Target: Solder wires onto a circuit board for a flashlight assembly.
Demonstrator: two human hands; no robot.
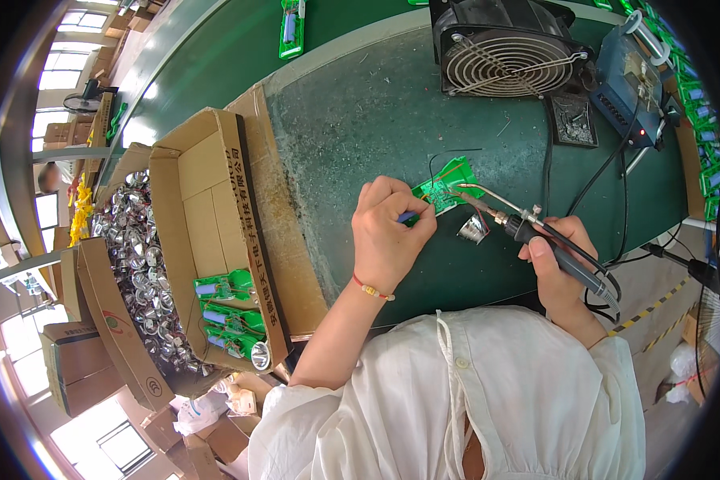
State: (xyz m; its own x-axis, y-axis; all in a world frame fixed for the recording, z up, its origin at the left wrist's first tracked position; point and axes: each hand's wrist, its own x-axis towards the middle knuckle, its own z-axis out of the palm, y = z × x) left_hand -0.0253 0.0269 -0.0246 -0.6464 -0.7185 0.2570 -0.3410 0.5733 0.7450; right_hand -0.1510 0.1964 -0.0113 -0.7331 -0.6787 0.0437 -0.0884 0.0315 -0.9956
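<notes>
My left hand point(390, 232), with fingers pinched together, grips the left end of a green plastic housing point(456, 176) lying on the dark green bench. A bit of a blue cylindrical battery point(409, 217) shows by its fingertips. Thin wires stick out of the housing, and a small circuit board seems to sit inside. My right hand point(558, 253) is closed round the grey handle of a soldering iron point(564, 260). Its tip, beside a thin metal feed tube point(496, 197), is over the housing's right side. Just below them lies a silver reflector cup point(474, 230) with wires.
A black fan point(512, 60) stands at the back, beside a blue soldering station point(628, 80) and a small black tray point(573, 122). Left are a cardboard box point(208, 176) with several green housings and another box of silver reflectors point(140, 264). Cables hang at right.
</notes>
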